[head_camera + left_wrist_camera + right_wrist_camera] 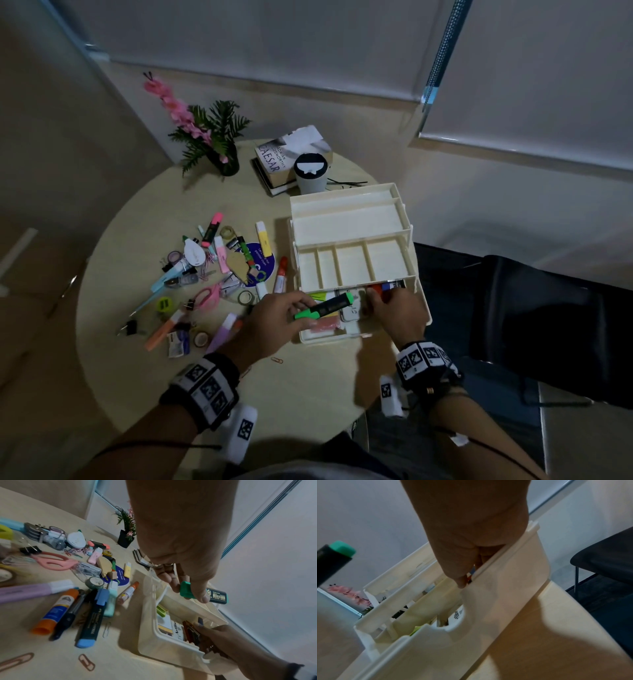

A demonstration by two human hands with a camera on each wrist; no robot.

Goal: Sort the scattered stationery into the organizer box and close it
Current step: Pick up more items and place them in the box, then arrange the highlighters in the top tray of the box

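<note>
The cream organizer box (352,219) stands open on the round table, its tiers fanned out. My left hand (310,310) pinches a green highlighter (323,305) over the box's bottom tray (329,337), which holds sticky notes. In the left wrist view the same left hand (190,595) grips the green highlighter (217,595) near its cap. My right hand (375,298) reaches into the tray's right side and grips a few markers (387,286), orange and blue. In the right wrist view its fingers (462,580) dip behind the box wall (496,601). Scattered stationery (212,270) lies left of the box.
Pink scissors (209,294), a glue stick (281,274), highlighters, tape rolls and clips crowd the table's left half. A potted plant (222,154), books (274,161) and a lidded cup (310,173) stand at the back. A black chair (531,325) sits to the right.
</note>
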